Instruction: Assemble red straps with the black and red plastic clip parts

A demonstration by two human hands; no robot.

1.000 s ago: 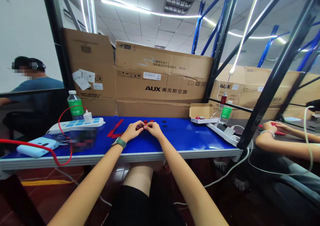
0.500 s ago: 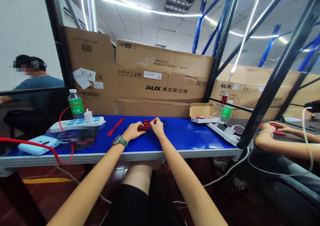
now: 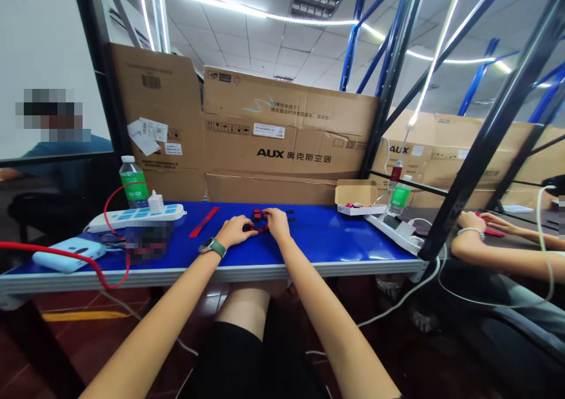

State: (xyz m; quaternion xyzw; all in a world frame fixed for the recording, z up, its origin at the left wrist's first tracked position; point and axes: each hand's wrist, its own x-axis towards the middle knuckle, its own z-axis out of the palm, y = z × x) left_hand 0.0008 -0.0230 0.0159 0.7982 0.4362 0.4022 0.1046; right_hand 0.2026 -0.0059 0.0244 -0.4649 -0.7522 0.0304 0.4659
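Note:
My left hand [image 3: 233, 231] and my right hand [image 3: 276, 222] sit close together on the blue table top [image 3: 335, 240]. Both hands hold a small red strip [image 3: 261, 230], which curves between the fingertips. Just above it stand small red blocks [image 3: 257, 214], partly hidden by my fingers. Small black pieces [image 3: 289, 211] lie just beyond my right hand. A longer red strip [image 3: 203, 222] lies flat to the left of my left hand. My left wrist wears a watch with a green band [image 3: 212, 247].
Left of my hands are a white power strip [image 3: 136, 215], a green-labelled bottle [image 3: 133, 182] and a pale blue power bank [image 3: 68, 255]. An open small carton [image 3: 356, 195] stands at right. A co-worker's forearms [image 3: 498, 252] lie beyond a black rack post [image 3: 468, 178].
My hands have moved slightly apart since the oldest frame, and the red strip now shows between them. A short red piece beside the long strip has gone from the table.

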